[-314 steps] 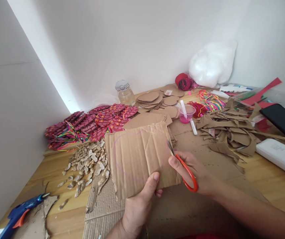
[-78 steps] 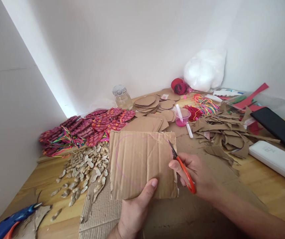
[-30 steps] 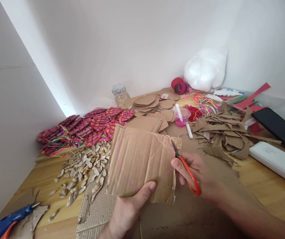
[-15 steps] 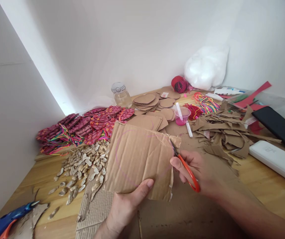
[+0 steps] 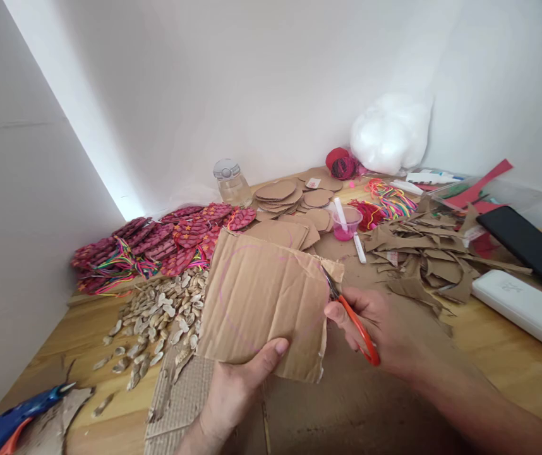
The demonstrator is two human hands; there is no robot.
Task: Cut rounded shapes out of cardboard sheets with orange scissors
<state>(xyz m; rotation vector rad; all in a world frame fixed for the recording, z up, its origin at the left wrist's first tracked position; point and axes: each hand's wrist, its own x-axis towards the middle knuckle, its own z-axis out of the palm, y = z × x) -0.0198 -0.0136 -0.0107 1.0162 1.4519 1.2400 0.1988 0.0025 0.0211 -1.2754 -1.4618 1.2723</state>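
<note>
My left hand point(image 5: 240, 385) grips the near edge of a brown corrugated cardboard piece point(image 5: 261, 297), thumb on top. A faint pink circle is drawn on its face. My right hand point(image 5: 385, 332) is closed around red-handled scissors point(image 5: 354, 316). The blades bite into the cardboard's right edge near the upper corner, along the pink line, and a cut flap hangs beside them. I hold the cardboard tilted above the wooden table point(image 5: 512, 354).
Peanut shells point(image 5: 162, 316) lie left of the cardboard, with pink-red decorated discs point(image 5: 167, 240) behind them. Cut cardboard circles point(image 5: 290, 196), a glass jar point(image 5: 230, 182) and a pink cup point(image 5: 347, 222) stand further back. Cardboard scraps point(image 5: 432, 253), a white box point(image 5: 522, 309), a black phone point(image 5: 529, 246) and a blue glue gun point(image 5: 19, 417) lie around.
The cardboard has been turned anticlockwise in my left hand. The scissors' cut has run further along the pink line at the right edge, freeing a flap at the top right corner.
</note>
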